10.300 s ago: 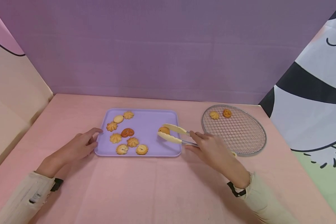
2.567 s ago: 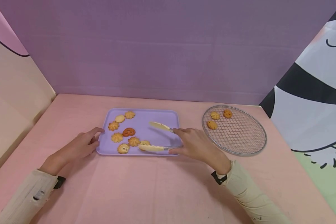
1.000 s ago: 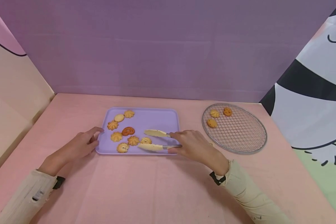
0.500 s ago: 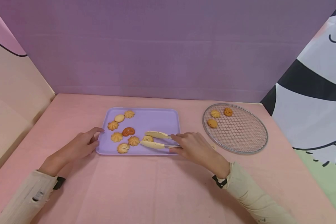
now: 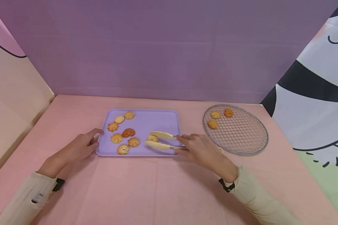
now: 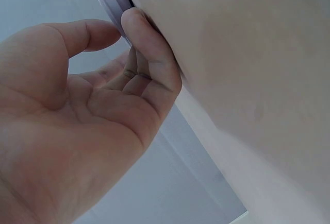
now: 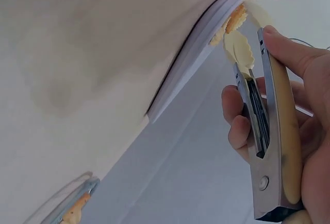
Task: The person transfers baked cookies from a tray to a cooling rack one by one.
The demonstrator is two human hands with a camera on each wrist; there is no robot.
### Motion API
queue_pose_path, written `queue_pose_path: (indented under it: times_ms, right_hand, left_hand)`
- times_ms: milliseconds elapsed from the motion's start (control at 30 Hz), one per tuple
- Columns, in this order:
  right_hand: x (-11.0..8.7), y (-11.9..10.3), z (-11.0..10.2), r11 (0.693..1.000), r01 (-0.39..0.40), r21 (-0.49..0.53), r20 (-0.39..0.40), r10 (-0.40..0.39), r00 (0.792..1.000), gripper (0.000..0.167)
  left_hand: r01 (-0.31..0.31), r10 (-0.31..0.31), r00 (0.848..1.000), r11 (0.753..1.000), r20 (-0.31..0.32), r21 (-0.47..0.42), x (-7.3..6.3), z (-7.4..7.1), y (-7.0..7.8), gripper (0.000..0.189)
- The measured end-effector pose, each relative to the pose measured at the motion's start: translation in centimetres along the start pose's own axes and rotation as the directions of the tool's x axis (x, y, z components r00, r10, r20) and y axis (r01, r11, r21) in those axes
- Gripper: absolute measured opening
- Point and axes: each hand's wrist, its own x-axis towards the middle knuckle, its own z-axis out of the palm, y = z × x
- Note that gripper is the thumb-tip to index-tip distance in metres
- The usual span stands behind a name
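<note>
My right hand (image 5: 200, 150) grips metal tongs (image 7: 278, 131) with cream scalloped tips, thumb on one arm and fingers round the other. Between the tips, over the tray's right half, is a round ring-edged cookie (image 5: 152, 138). The lilac tray (image 5: 163, 117) also carries several star-shaped cookies (image 5: 134, 142), a brown pretzel-shaped cookie (image 5: 128, 132), a plain oval one (image 5: 119, 119) and another ring-edged one (image 5: 123, 149). At its left rim, my left hand (image 5: 76, 150) holds the edge with thumb and curled fingers, seen close in the left wrist view.
Right of the tray lies a round wire rack (image 5: 242, 131). On its far left part sit a star-shaped cookie (image 5: 215, 114), a brown one (image 5: 228, 112) and a speckled oval one (image 5: 212, 124). Pink cloth (image 5: 155, 187) covers the table; a purple backdrop (image 5: 163, 53) stands behind.
The speckled oval cookie went from tray to rack. Since then the tongs came to the ring-edged cookie, closed around it and shifted it slightly right. My left hand stays at the rim.
</note>
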Motion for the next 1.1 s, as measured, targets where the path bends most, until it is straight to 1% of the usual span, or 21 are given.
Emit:
queue_pose_path:
  times_ms: [333,567,767,1100]
  right_hand:
    - [-1.1,0.6,-0.9,1.000,0.008,0.004,-0.075,-0.008,0.997,0.044]
    - [-1.9,1.0,-1.5,1.000,-0.019,-0.001,-0.085,0.019,0.996,0.047]
    - [-2.6,1.6,-2.0,1.000,-0.013,0.002,-0.133,0.014,0.991,0.046]
    - [-3.9,2.9,-3.0,0.999,-0.049,-0.012,-0.162,0.046,0.986,0.047]
  left_hand:
    - [-0.002,0.002,1.000,1.000,0.002,-0.014,-0.1,0.0,0.0,0.046]
    - [-0.007,0.007,1.000,1.000,-0.003,-0.017,0.0,0.0,0.0,0.045]
    - [-0.012,0.012,1.000,1.000,-0.009,-0.015,0.1,0.0,-0.1,0.045]
    - [-0.013,0.013,1.000,1.000,-0.010,-0.009,0.1,0.1,-0.1,0.045]
